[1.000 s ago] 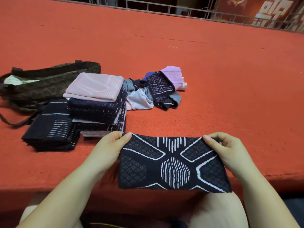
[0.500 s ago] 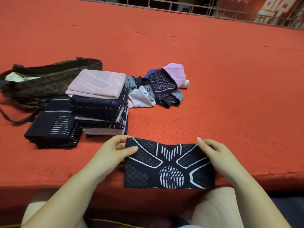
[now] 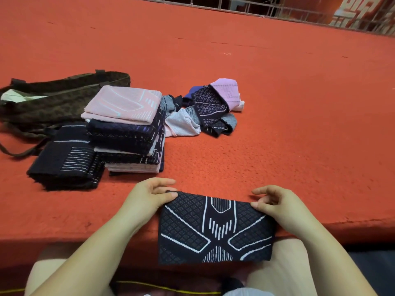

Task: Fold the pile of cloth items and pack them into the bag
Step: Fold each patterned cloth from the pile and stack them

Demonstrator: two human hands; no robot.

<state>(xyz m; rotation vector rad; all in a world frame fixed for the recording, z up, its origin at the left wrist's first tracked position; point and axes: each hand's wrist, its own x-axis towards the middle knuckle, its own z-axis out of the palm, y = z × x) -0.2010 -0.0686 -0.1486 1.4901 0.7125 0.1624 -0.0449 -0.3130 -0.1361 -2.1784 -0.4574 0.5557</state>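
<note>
A black cloth with white line pattern (image 3: 215,227) hangs over the front edge of the red table. My left hand (image 3: 149,194) pinches its upper left corner and my right hand (image 3: 275,202) pinches its upper right corner. A stack of folded cloths (image 3: 126,129) topped by a pink one stands at left centre, with a lower dark folded stack (image 3: 66,163) beside it. An unfolded heap of cloths (image 3: 205,107) lies behind to the right. The dark brown bag (image 3: 57,97) lies open at far left, something pale inside.
The red carpeted table surface (image 3: 288,116) stretches wide to the right and back. A metal railing (image 3: 256,7) runs along the far edge. The bag's strap (image 3: 19,152) trails toward the left edge. My knees are below the table front.
The cloth has been pulled toward me and now hangs lower over the table edge. Both hands have come closer together along its top edge.
</note>
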